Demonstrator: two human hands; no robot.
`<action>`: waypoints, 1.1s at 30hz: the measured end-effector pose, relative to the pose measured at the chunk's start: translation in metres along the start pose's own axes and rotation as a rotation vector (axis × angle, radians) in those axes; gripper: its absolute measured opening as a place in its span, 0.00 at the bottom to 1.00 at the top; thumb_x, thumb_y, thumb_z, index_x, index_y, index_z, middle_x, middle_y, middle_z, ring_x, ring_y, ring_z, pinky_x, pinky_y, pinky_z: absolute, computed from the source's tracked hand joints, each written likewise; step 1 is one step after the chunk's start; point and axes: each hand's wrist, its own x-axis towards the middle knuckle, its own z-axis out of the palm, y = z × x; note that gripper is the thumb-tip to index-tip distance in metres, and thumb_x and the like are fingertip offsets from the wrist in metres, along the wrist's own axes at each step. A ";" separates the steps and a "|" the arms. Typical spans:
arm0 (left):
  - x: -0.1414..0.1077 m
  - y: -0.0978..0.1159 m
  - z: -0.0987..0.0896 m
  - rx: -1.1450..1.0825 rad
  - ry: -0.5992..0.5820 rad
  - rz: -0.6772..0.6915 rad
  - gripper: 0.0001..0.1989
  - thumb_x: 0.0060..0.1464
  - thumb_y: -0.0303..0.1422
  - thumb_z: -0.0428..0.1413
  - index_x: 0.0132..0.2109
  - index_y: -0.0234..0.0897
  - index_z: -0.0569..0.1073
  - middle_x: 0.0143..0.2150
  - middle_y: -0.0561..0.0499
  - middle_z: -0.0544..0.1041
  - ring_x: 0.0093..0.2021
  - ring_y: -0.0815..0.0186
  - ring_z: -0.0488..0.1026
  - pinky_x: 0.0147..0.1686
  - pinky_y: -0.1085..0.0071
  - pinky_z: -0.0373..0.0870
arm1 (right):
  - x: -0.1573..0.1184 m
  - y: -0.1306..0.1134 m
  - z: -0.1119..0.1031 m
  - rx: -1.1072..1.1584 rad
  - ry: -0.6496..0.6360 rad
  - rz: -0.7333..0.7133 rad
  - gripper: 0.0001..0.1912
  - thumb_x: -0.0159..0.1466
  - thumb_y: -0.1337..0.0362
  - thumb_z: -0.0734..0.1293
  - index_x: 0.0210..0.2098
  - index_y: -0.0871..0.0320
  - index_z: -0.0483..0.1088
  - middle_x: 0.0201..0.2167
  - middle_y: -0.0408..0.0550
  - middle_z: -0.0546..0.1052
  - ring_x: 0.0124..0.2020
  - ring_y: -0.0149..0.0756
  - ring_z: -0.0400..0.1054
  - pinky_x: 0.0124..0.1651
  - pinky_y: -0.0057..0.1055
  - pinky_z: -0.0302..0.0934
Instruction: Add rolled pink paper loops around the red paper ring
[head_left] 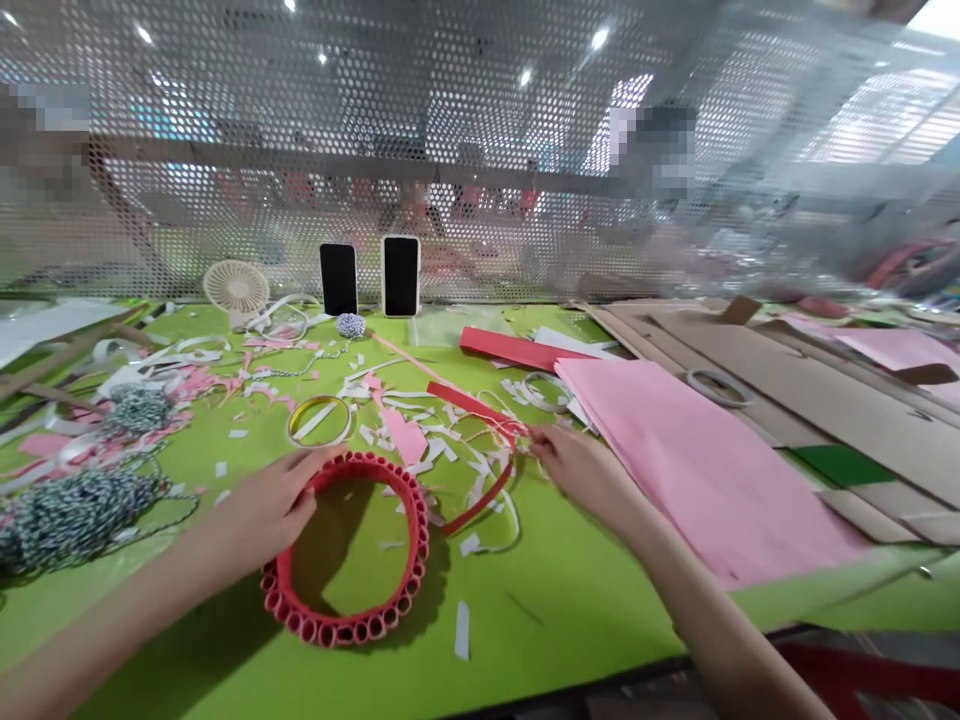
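The left hand is closed on the rim of a red ring of rolled paper loops, fingers curled over its upper left edge. The ring lies flat on the green tabletop, just right of and nearer the wearer than that palm. The right hand pinches a thin red paper strip between its fingertips, and the strip curves down toward the ring, ending just beside it. White paper scraps litter the surface around both hands. Right of the right hand, a pink paper sheet overlaps brown cardboard. Left of the left hand sits a tangle of black-and-white twine. Ahead of that hand lies a yellow-cored tape roll.
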 end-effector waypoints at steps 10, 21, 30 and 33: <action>0.002 -0.002 0.002 -0.020 0.109 0.116 0.19 0.57 0.37 0.39 0.51 0.38 0.64 0.53 0.43 0.66 0.50 0.55 0.65 0.46 0.58 0.63 | -0.001 0.013 -0.051 0.426 0.534 0.123 0.11 0.56 0.58 0.58 0.26 0.58 0.65 0.15 0.41 0.64 0.18 0.32 0.60 0.24 0.31 0.57; -0.022 0.058 -0.011 -0.177 0.331 0.443 0.17 0.57 0.36 0.45 0.54 0.41 0.58 0.49 0.46 0.70 0.49 0.61 0.67 0.46 0.66 0.64 | -0.047 -0.103 -0.036 0.593 -0.037 -0.430 0.07 0.59 0.67 0.60 0.25 0.58 0.64 0.19 0.40 0.68 0.22 0.28 0.62 0.26 0.25 0.55; -0.032 0.056 -0.003 -0.374 0.291 0.273 0.14 0.57 0.29 0.39 0.40 0.37 0.68 0.31 0.50 0.73 0.27 0.68 0.67 0.25 0.74 0.61 | -0.040 -0.101 -0.029 0.914 -0.414 -0.307 0.08 0.59 0.62 0.59 0.28 0.58 0.66 0.20 0.39 0.65 0.18 0.24 0.55 0.20 0.21 0.50; -0.031 0.043 -0.013 -0.559 0.272 0.032 0.13 0.57 0.35 0.41 0.38 0.37 0.69 0.21 0.55 0.66 0.19 0.70 0.60 0.19 0.75 0.55 | -0.028 -0.072 -0.035 0.879 -0.409 -0.248 0.12 0.58 0.56 0.61 0.24 0.58 0.65 0.15 0.37 0.60 0.17 0.25 0.52 0.19 0.23 0.48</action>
